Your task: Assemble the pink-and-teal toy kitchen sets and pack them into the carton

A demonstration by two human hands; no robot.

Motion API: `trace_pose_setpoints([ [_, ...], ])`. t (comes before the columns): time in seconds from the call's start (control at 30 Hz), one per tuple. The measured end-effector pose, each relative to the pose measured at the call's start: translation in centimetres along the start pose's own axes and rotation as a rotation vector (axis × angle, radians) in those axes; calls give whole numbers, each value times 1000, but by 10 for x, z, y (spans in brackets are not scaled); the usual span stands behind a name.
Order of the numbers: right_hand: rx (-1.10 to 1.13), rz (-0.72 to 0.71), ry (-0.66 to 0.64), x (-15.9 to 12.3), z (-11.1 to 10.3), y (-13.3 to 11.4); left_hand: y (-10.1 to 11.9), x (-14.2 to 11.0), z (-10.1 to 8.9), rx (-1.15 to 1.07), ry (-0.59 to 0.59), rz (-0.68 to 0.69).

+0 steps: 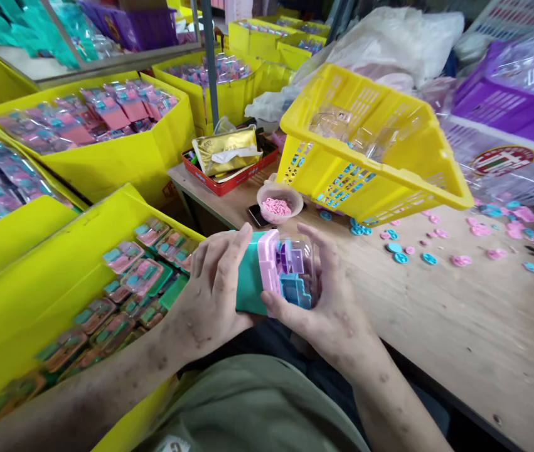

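Since both ends presumably need support, our left grip (213, 282) and right grip (335, 304) hold one case (269, 263) (clear dome (302, 251) rightward); bowl (297, 199) beyond.

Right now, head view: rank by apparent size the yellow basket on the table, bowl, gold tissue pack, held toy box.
1. Yellow basket
2. Toy box, partly covered; nearer the camera, so its true size against the tissue pack is unsure
3. Tissue pack
4. Bowl
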State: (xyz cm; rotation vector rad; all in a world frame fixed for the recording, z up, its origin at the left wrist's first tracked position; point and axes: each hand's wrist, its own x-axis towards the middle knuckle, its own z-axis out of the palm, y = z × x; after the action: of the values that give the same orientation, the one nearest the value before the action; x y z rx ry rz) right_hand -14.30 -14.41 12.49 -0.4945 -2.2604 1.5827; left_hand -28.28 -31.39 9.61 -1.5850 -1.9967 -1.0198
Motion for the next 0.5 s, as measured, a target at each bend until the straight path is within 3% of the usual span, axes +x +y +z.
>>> trace_pose_setpoints([
  [0.17,27,-18,94,-2,-11,-3,-3,-5,-4,-27,-19,-81],
  [0.23,-12,-56,131,-2,-25,-6,-11,-7,-10,-95,-55,-198],
  [0.3,-54,-112,108,-2,-40,-11,-20,-7,-19,-311,-166,-360],
  [0.4,-91,-251,-93,3,-57,-20,-34,-1,-28,-881,-424,-533],
  [0.5,-110,-400,-397,14,-64,-30,-43,6,-27,-1345,-590,-540],
])
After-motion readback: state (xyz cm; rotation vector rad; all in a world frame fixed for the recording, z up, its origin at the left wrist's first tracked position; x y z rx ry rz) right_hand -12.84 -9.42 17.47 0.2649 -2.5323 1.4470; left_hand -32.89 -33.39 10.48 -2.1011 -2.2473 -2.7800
